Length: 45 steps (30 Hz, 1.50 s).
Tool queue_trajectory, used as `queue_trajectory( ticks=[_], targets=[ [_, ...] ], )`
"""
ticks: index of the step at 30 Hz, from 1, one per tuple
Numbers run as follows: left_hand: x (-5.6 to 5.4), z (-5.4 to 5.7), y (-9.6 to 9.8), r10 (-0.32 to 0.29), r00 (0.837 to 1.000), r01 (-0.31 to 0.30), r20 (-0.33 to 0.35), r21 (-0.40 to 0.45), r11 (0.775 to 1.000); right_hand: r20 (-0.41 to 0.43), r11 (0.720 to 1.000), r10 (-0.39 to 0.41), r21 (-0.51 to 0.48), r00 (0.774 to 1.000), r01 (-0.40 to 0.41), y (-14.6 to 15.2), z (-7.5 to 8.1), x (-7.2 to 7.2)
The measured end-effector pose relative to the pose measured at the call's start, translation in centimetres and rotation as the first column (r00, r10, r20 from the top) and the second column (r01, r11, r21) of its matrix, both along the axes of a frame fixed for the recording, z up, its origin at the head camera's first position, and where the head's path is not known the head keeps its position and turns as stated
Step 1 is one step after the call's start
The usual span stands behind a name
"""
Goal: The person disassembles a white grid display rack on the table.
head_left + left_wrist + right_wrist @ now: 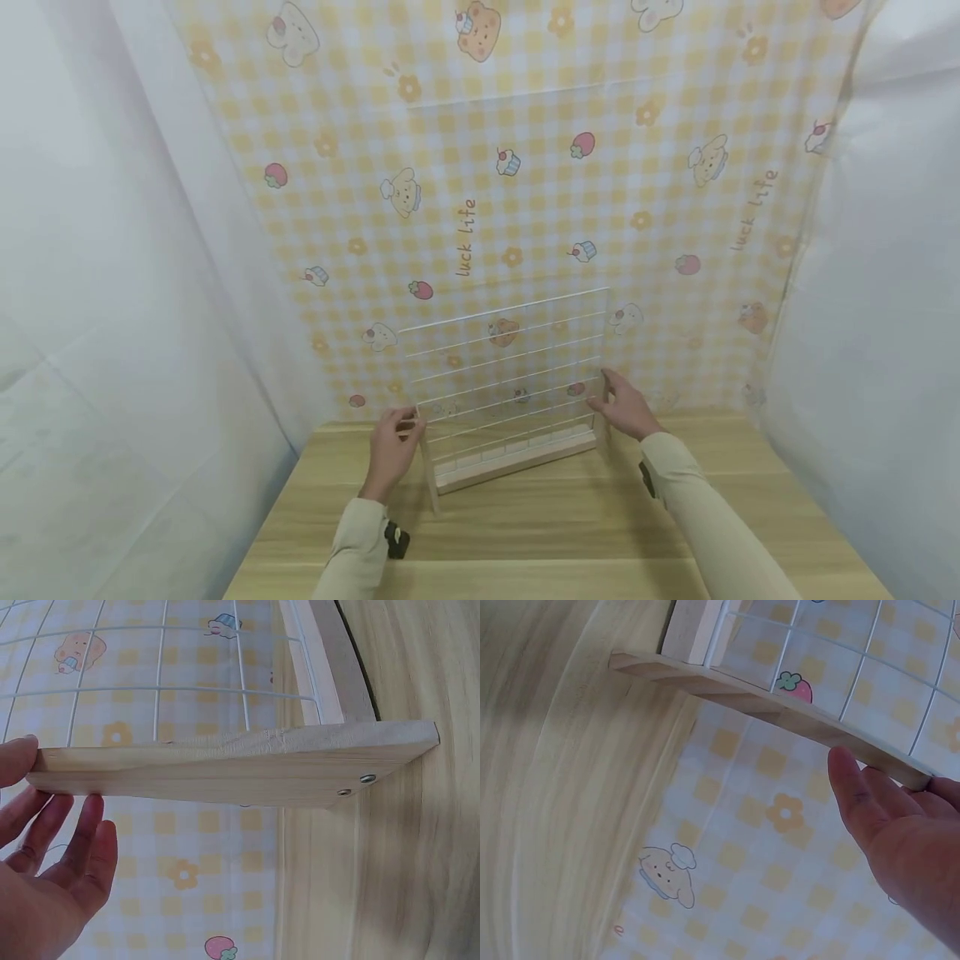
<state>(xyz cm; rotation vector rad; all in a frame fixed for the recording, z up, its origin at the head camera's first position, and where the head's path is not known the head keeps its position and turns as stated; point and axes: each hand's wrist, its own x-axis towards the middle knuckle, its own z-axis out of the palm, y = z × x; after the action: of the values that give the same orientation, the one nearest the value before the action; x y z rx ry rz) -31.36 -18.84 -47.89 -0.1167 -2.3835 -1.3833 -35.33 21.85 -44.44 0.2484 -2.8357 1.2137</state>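
A rack with a white wire grid [502, 310] and a wooden crossbar [517, 460] stands upright on the wooden table. My left hand [392, 450] pinches the upper end of its left side board [202, 778], thumb on one edge and fingertips on the other. Two metal screws [367, 778] show low on that board. At the other side, my right hand [628, 410] holds the upper end of the right side board [780, 716]. One finger lies against that board's edge in the right wrist view, while the other fingers are partly hidden behind its tip.
The wood-grain tabletop [525, 533] extends around the rack. Behind it hangs a yellow checked cloth [540, 200] with cartoon prints. White sheets [862, 333] enclose both sides. A small black device [397, 540] sits on the left wrist.
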Motion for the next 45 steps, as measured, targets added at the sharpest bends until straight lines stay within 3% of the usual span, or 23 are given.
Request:
queue_trajectory(
  ticks=[8, 21, 25, 30, 35, 39, 45],
  targets=[
    [0.8, -0.3, 0.0, -0.026, 0.997, 0.023, 0.067, 0.037, 0.999, 0.024, 1.000, 0.017, 0.012, 1.000, -0.017, -0.1, 0.1, -0.5],
    [1.0, -0.9, 0.0, -0.055, 0.999, 0.054, 0.000, 0.065, 0.996, 0.025, 0.999, 0.033, 0.035, 0.999, -0.034, -0.4, 0.3, -1.2],
    [1.2, -1.0, 0.0, -0.056, 0.998, 0.055, 0.008, 0.095, 0.994, -0.075, 0.997, -0.024, 0.076, 0.997, 0.030, -1.9, 0.7, -0.6],
    [1.5, -1.6, 0.0, -0.059, 0.998, 0.059, -0.003, 0.108, 0.992, -0.219, 0.994, -0.111, -0.041, 0.969, 0.104, -4.7, 1.1, 0.4],
    [1.6, -1.4, 0.1, -0.071, 0.997, 0.071, -0.001, 0.115, 0.991, -0.283, 0.977, -0.149, -0.192, 0.947, 0.096, -7.5, 1.6, 1.0],
    [1.6, -1.2, 0.3, -0.071, 0.997, 0.071, 0.000, 0.121, 0.990, -0.361, 0.973, -0.203, -0.178, 0.910, 0.146, -9.3, 1.7, 1.0],
    [1.6, -1.5, 0.2, -0.063, 0.998, 0.064, -0.009, 0.120, 0.991, -0.368, 0.972, -0.200, -0.191, 0.908, 0.136, -10.6, 1.1, 0.2]
  ],
)
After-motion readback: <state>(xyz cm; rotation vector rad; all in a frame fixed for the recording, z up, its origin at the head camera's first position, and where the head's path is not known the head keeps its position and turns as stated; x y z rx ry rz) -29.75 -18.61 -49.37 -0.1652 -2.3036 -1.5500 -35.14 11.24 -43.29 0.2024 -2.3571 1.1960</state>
